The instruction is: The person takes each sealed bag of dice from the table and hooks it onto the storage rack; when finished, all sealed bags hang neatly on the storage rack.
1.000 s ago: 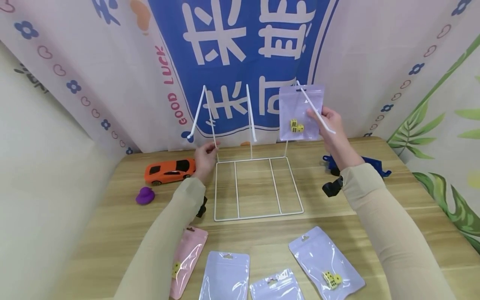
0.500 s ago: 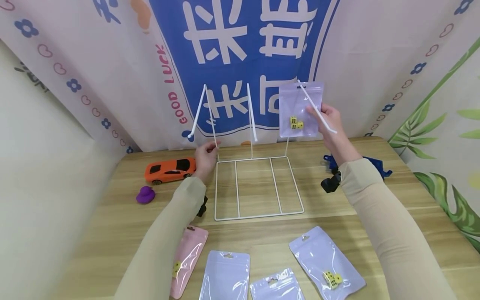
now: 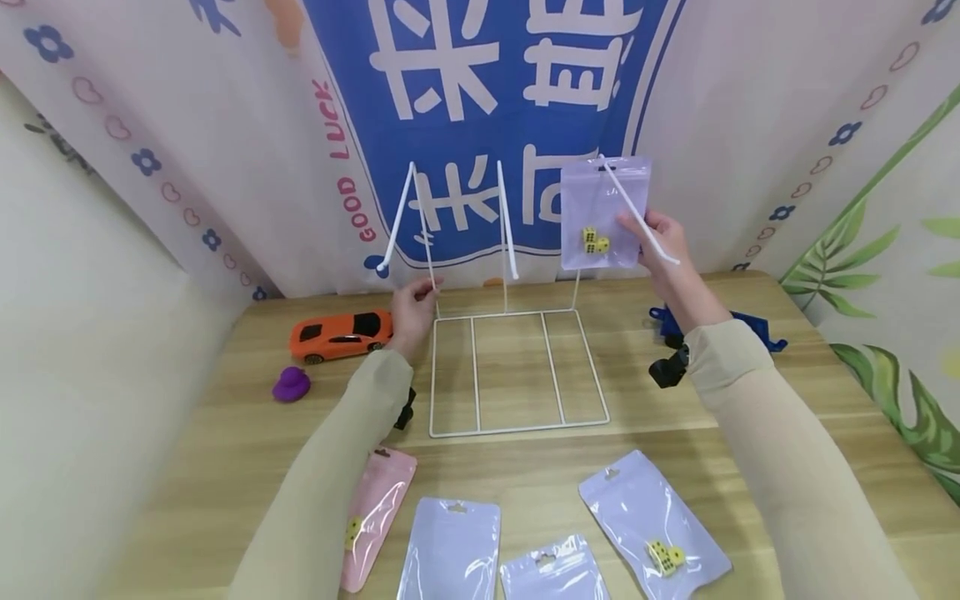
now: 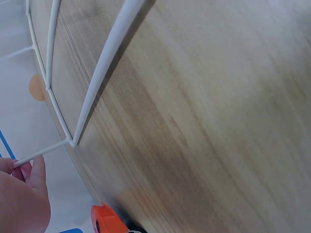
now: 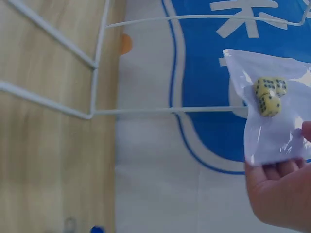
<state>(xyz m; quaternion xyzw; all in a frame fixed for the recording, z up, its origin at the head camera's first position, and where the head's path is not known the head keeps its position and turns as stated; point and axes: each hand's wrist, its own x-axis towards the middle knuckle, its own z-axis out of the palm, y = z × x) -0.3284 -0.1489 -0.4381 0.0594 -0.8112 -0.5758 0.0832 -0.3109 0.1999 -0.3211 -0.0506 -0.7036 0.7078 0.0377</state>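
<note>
A white wire rack (image 3: 517, 429) with three long hooks stands on the wooden table. My left hand (image 3: 412, 317) pinches its left upright low down, as the left wrist view (image 4: 22, 201) also shows. At the far end of the right hook is a pale purple zip bag (image 3: 579, 200) with yellow dice (image 3: 590, 242) inside. The hook passes in front of the bag and meets it at its hang hole. My right hand (image 3: 667, 242) grips the bag's right edge, thumb in front and fingers behind, seen closer in the right wrist view (image 5: 282, 194).
An orange toy car (image 3: 341, 335) and a purple rubber duck (image 3: 291, 384) are on the left. A blue toy trailer (image 3: 750, 327) sits behind my right forearm. In front lie a pink bag (image 3: 375, 517) and several purple bags (image 3: 452, 542). A printed curtain (image 3: 712, 150) hangs behind.
The view has tilted slightly downward on the scene's background. Both hands keep their holds, and the bag stays at the far end of the right hook.
</note>
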